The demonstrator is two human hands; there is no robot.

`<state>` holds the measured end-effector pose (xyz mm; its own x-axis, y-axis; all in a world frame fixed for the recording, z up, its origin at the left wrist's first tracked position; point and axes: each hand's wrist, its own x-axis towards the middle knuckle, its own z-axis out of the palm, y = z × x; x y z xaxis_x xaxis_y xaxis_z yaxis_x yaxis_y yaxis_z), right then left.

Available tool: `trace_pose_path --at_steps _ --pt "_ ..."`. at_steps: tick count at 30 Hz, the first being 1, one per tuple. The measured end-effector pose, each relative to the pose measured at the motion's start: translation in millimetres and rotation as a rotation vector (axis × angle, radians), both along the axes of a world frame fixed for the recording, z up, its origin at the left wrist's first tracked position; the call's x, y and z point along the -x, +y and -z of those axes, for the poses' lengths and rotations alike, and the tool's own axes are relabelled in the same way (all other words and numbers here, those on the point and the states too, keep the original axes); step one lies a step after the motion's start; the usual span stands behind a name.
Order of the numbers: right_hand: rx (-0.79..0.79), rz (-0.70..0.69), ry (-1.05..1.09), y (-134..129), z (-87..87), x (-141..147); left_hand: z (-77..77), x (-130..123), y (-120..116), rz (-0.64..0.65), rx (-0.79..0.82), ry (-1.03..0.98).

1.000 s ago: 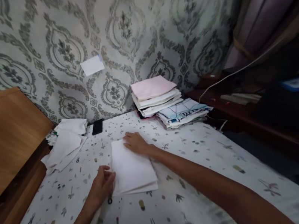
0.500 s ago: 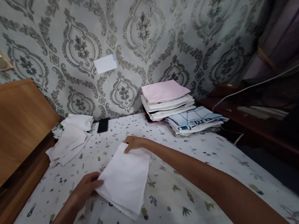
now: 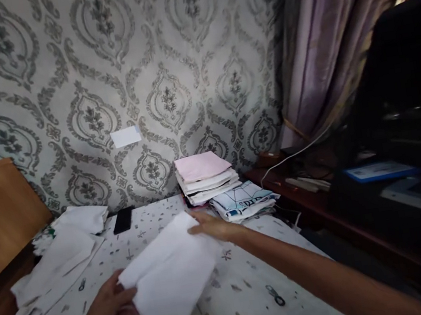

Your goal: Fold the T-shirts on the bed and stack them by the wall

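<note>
The left hand (image 3: 111, 303) and the right hand (image 3: 211, 226) have a closed grip on opposite edges of a folded white cloth (image 3: 176, 277). It looks plain, layered, and is tilted above the printed sheet (image 3: 236, 294); one second earlier, it was lying flat there.

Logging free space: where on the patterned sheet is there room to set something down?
Bare sheet shows between the black phone and the pink-topped stack, and between the held white cloth and the right forearm. Crowded: far right, where that stack and the printed cloths sit close; far left, under the loose white cloths.
</note>
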<state>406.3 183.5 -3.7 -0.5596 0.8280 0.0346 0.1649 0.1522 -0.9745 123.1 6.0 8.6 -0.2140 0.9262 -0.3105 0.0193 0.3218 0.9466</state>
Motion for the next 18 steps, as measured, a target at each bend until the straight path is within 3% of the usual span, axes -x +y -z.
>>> trace_pose_path --at_steps 4,9,14,18 --pt "-0.079 0.225 0.106 37 -32.1 -60 -48.6 -44 81 0.073 -0.195 -0.025" --pt "-0.362 0.56 -0.015 108 -81.1 -117 -85.5 -106 195 0.089 -0.4 -0.113" --pt "-0.475 0.866 -0.245 184 -117.4 -132 -112.6 -144 292 0.05 -0.438 -0.042" --pt "-0.476 0.946 -0.315 233 -123.9 -127 -121.2 -157 361 0.006 -0.462 0.038"
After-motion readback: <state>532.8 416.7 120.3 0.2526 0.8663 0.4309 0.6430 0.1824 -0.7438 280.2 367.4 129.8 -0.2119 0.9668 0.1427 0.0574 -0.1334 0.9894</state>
